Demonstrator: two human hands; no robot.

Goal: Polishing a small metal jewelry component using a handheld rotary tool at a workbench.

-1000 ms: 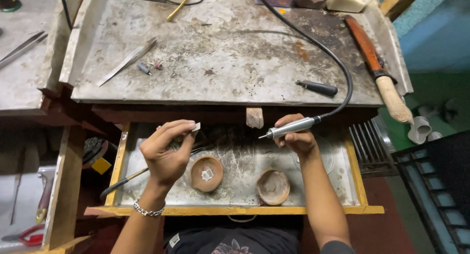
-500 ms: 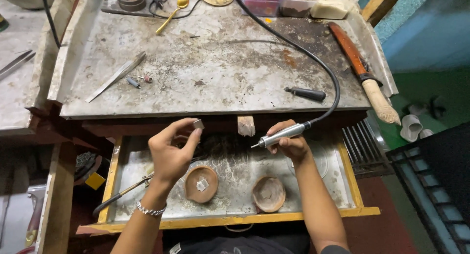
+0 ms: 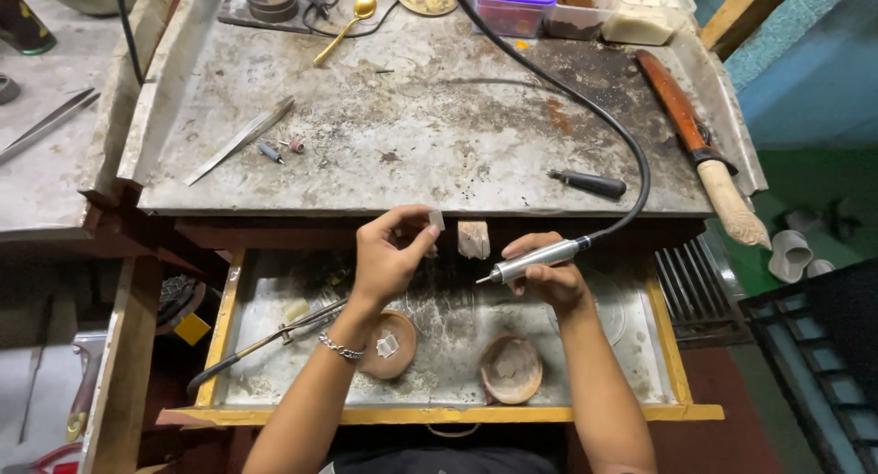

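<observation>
Clearly the left hand (image 3: 389, 255) is pinching a small pale piece (image 3: 436, 221) between thumb and fingertips, holding it up just beside the wooden peg (image 3: 473, 239) that juts from the near edge of the table (image 3: 412, 154). The right hand (image 3: 549, 277) is wrapped around the metal handpiece (image 3: 535, 260) of a rotary tool, fingers pressed together along its barrel, with the tip aimed left toward the piece but apart from it. A black flexible shaft (image 3: 585, 108) runs from the handpiece up across the table to the far edge.

The piece looks light, stiff and thin, so it probably slips or flicks away easily under a spinning tip; a grip on its edges, braced against the peg, seems the safest hold. Whether it is brittle I cannot tell. The handpiece looks smooth and slick, best held low near the tip like a pen, as it is now.

Below the hands lies an open drawer (image 3: 439, 410) with two small brown bowls (image 3: 389, 344), the left one holding pale bits. A long file (image 3: 240, 140) lies on the far left of the table.
</observation>
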